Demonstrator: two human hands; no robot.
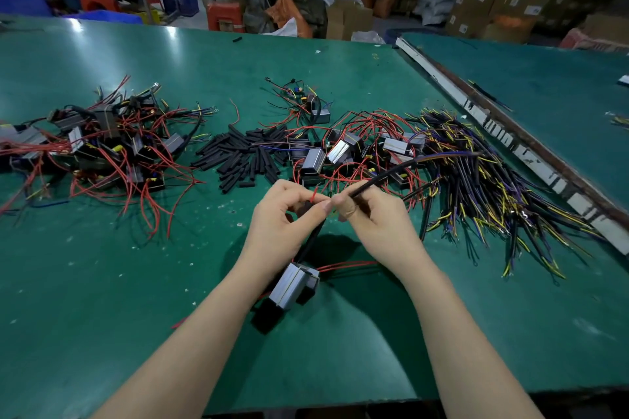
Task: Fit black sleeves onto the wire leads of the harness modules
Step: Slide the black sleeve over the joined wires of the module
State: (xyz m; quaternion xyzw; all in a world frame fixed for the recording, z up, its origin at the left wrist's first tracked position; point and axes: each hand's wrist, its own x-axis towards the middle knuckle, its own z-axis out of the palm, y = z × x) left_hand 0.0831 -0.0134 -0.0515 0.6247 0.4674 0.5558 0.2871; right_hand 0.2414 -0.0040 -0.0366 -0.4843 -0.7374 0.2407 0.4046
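Black sleeve (311,235) pinched in left hand (282,214), right hand (371,214) grip around black cable (384,177).

A factory workshop: green worktable (102,282), stacked cardboard boxes (493,7), blue plastic crates (180,0).

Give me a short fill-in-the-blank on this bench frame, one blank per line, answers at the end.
1. The loose black sleeves lie in a pile between two heaps of ____.
2. The table has a ____ top.
3. The left hand pinches a thin ____ wire tip.
4. The right hand holds a ____ cable.

Missing words: modules; green; red; black
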